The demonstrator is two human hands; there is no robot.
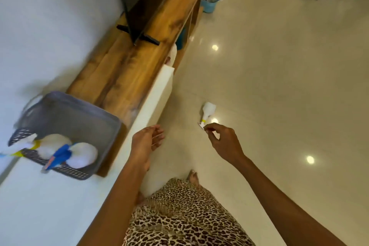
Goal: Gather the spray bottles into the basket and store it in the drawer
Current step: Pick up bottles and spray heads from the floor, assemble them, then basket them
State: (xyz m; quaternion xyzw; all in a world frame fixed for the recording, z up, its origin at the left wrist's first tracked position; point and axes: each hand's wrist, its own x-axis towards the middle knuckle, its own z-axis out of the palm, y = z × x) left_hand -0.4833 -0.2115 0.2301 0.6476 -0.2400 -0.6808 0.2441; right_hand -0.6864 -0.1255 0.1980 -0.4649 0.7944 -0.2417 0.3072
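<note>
Grey basket (69, 118) lower left holds two; third spray bottle (208, 111) on floor (279, 86), centre. Right grip (221, 142) curled beside it, pinch unclear; left grip (146, 140) slack. Next: lift, basket it.

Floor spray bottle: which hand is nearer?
Right. The right hand sits just below the spray bottle, with its fingertips by the nozzle; contact is unclear. The left hand hangs farther off, to the bottle's lower left.

no readable text, labels or numbers anywhere
</note>
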